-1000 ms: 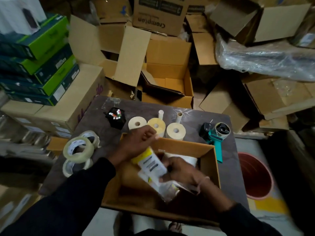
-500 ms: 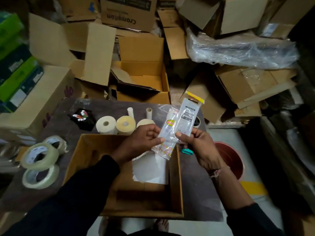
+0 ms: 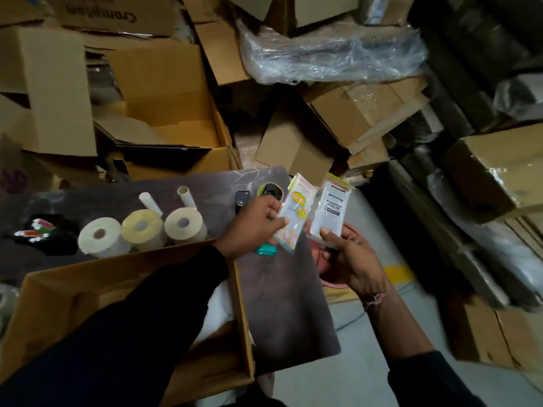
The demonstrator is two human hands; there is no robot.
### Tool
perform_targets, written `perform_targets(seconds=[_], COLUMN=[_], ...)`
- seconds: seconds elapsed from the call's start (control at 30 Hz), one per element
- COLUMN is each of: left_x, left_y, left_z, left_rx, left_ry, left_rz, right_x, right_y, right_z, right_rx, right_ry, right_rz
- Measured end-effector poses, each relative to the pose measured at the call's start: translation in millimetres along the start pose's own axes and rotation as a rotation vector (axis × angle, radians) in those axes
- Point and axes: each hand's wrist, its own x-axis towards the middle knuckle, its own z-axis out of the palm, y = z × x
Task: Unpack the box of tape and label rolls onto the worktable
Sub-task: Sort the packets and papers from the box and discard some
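Note:
My left hand pinches a clear plastic packet with a yellow sticker and small coloured prints. My right hand holds a second clear packet with black print beside it. Both packets hang over the right end of the dark worktable. The open cardboard box sits on the table under my left sleeve, with white paper showing inside. Three label rolls stand in a row behind the box, and two thin tubes lie behind them.
A teal tape dispenser lies partly hidden under my left hand. A black holder with small coloured items sits at the table's left. A reddish bucket stands on the floor right of the table. Cardboard boxes and plastic wrap crowd behind.
Both hands lifted the packets out of the box and carried them right, then split them: one packet in each hand. The camera view swung right.

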Motion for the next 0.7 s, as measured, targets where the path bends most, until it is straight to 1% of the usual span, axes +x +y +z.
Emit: perform_targets(seconds=[0.1, 0.17, 0.2, 0.27, 0.33, 0.43, 0.53, 0.6, 0.7], left_x=[21, 30, 33, 37, 42, 48, 54, 57, 60], left_y=[2, 0, -2, -4, -7, -6, -8, -10, -8], left_z=[26, 40, 45, 55, 64, 72, 77, 80, 86], left_rx=[0.056, 0.083, 0.090, 0.094, 0.112, 0.138, 0.151, 0.145, 0.111], left_ry=[-0.031, -0.062, -0.088, -0.144, -0.164, -0.185, -0.190, -0.204, -0.205], left_rz=[-0.046, -0.108, -0.134, -0.177, -0.204, -0.209, -0.190, -0.201, -0.211], right_x=[12, 26, 34, 53, 67, 81, 91, 91, 86], right_y=[11, 21, 26, 37, 42, 43, 47, 45, 36], right_z=[-35, -57, -68, -86, -98, -107, -115, -113, -102], right_rx=[-0.162, -0.190, -0.189, -0.177, -0.154, -0.083, 0.079, 0.140, 0.086], right_ry=[0.233, 0.319, 0.330, 0.301, 0.286, 0.316, 0.399, 0.402, 0.384], right_rz=[0.126, 0.262, 0.339, 0.470, 0.539, 0.517, 0.434, 0.431, 0.429])
